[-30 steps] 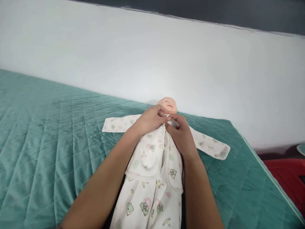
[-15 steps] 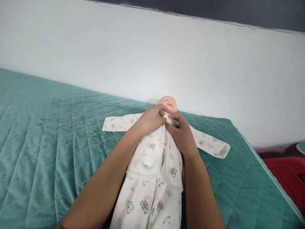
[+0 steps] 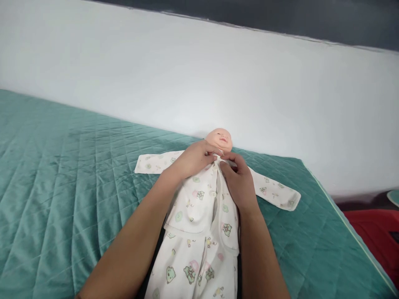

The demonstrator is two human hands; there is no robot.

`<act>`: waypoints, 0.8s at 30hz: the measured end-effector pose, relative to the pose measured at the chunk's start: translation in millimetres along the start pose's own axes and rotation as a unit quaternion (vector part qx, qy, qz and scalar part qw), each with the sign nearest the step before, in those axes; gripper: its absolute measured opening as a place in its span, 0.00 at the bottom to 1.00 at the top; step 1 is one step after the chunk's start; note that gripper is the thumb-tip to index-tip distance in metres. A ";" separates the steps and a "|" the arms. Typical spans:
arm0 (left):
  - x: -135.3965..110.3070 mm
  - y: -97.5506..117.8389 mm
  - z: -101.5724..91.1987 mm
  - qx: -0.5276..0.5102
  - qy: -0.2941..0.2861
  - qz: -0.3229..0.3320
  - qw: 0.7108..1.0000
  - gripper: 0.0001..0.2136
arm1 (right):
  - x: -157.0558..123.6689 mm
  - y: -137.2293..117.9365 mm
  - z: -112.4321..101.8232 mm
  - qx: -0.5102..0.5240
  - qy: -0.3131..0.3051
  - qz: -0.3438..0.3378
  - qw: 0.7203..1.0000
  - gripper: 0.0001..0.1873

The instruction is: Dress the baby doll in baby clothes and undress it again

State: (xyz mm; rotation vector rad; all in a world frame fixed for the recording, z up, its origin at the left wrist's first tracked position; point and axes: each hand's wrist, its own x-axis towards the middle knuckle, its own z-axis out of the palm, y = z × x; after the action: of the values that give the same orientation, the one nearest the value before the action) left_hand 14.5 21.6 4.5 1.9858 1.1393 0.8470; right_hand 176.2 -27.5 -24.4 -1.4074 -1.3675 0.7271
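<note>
A baby doll point(image 3: 219, 138) lies on its back, dressed in a white baby jacket point(image 3: 199, 203) printed with green bears. Matching trousers point(image 3: 187, 265) cover its legs, and both sleeves spread out sideways. My left hand point(image 3: 201, 158) pinches the jacket's front edge at the collar, just under the doll's chin. From the other side my right hand point(image 3: 237, 172) grips the opposite edge there, thumb and index finger close to my left fingertips. Below my hands the jacket front hangs apart, and a small button point(image 3: 213, 194) shows on its edge. My fingers partly hide the collar.
A green quilted cover point(image 3: 77, 187) lies under the doll, its edge running down the right side. Behind the doll's head rises a white wall point(image 3: 156, 74) with a dark band on top. A red plastic object point(image 3: 372, 232) stands beyond the right edge.
My fingertips have shifted slightly at the collar, and my right thumb has moved a little away from my left hand. The view has tilted slightly; the doll stays in place.
</note>
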 end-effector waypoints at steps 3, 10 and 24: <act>-0.3 -0.2 0.3 0.013 0.000 0.009 1.000 0.13 | -0.8 -0.6 0.4 -0.001 0.001 -0.020 1.000 0.07; -0.1 -4.7 -1.7 0.025 -0.001 0.034 0.999 0.15 | -2.2 0.0 0.7 0.002 0.002 -0.028 1.000 0.07; -0.5 -7.4 -1.3 0.033 0.017 0.035 0.999 0.17 | -7.4 -6.2 -0.7 -0.092 -0.051 -0.094 0.990 0.18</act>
State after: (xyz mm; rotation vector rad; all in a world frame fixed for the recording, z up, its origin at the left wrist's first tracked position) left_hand 10.0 24.3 -0.8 2.0829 1.1358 0.8915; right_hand 173.3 -35.7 -20.1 -1.3736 -1.6577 0.5670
